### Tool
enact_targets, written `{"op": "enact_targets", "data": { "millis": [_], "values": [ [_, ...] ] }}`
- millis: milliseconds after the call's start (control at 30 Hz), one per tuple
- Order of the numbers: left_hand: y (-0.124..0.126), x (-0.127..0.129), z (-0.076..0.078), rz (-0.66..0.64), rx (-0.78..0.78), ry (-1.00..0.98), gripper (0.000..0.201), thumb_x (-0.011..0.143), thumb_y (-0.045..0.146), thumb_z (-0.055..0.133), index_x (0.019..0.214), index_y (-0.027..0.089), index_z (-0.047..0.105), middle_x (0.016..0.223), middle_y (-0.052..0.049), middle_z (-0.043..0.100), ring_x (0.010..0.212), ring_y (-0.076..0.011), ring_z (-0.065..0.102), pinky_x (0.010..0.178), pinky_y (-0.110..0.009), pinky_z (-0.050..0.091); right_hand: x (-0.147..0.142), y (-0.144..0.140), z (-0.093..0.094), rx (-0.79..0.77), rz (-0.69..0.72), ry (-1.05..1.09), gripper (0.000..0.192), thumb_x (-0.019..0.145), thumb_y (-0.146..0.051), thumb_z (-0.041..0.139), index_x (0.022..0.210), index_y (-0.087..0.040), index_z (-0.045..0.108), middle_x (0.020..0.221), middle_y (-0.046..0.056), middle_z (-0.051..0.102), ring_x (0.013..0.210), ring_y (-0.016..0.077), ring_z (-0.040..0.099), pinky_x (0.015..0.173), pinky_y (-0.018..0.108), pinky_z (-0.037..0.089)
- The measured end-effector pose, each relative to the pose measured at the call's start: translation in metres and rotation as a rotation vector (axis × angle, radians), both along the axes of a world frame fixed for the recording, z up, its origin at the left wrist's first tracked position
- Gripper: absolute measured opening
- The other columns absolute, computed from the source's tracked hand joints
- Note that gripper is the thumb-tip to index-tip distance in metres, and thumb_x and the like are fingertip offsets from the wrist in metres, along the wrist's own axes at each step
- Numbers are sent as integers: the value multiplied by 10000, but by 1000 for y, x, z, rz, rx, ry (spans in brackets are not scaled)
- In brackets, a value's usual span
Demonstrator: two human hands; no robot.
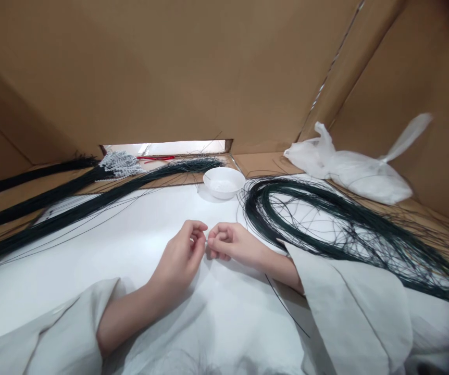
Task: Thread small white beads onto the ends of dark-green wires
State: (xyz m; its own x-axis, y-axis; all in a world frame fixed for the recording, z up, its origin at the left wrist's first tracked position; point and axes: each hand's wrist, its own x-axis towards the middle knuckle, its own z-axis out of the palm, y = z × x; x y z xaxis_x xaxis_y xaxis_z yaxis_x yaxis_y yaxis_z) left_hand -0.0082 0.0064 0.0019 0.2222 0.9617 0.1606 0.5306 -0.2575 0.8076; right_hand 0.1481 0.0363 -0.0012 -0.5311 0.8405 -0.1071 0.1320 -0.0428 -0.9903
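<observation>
My left hand point(181, 255) and my right hand point(234, 242) meet above the white work surface point(103, 250), fingertips almost touching. Both are closed in a pinch. A tiny dark bit of thin strand shows between the fingertips, at the right thumb and finger; whatever the left fingers grip is too small to make out. From under my right forearm a thin dark strand point(287, 306) runs down toward my sleeve. Just beyond the hands is a white bowl point(224, 191), its contents unclear. A large looped bundle of dark green strands point(259, 208) lies to the right.
Long straight bundles of dark strands point(103, 199) stretch along the left, one ending in a cluster of small white pieces point(119, 165). A red object point(156, 158) lies behind. White plastic bags point(369, 169) sit back right. Cardboard walls point(193, 73) enclose the space, with a slot.
</observation>
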Motion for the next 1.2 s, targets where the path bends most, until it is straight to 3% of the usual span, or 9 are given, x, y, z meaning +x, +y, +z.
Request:
{"op": "enact_targets", "data": {
  "millis": [133,300,533,667,1033,1200],
  "values": [
    [1,-2,1,-34,12,-5,204,823,218,413,1027,207,404,819,-9,563,707,-136,548,666,-259,414,0,0,-3,25,15,17,109,755,-232,538,776,-129,510,619,19,588,498,67,476,482,185,388],
    [2,-2,1,-54,18,-32,226,780,169,436,1002,211,418,743,18,548,679,-128,534,655,-252,405,1,0,-5,65,46,-6,90,759,-219,540,759,-132,514,618,15,580,531,76,489,508,191,394],
    [13,-3,-5,-121,-219,-356,160,765,187,493,915,176,441,708,23,534,656,-108,555,639,-244,422,4,5,-2,52,132,-13,161,788,-291,534,759,-136,501,640,20,588,534,75,488,529,203,403],
    [15,-1,-3,-144,-293,-441,114,750,187,520,842,156,461,709,9,540,642,-101,542,600,-230,406,7,7,-4,49,158,-9,215,793,-346,538,765,-137,490,656,22,588,541,74,485,529,201,401],
    [19,-5,-3,-243,-306,-418,66,767,167,460,827,157,487,702,-6,561,655,-113,525,575,-231,368,9,10,-6,-6,185,42,174,802,-300,539,773,-131,505,671,16,582,560,64,503,549,183,408],
    [17,-4,-1,-220,-288,-366,108,782,140,409,854,160,487,678,5,550,643,-111,497,602,-245,371,12,13,-4,-39,194,59,165,787,-288,555,795,-127,518,711,32,610,574,71,526,553,193,423]
  ]
}}
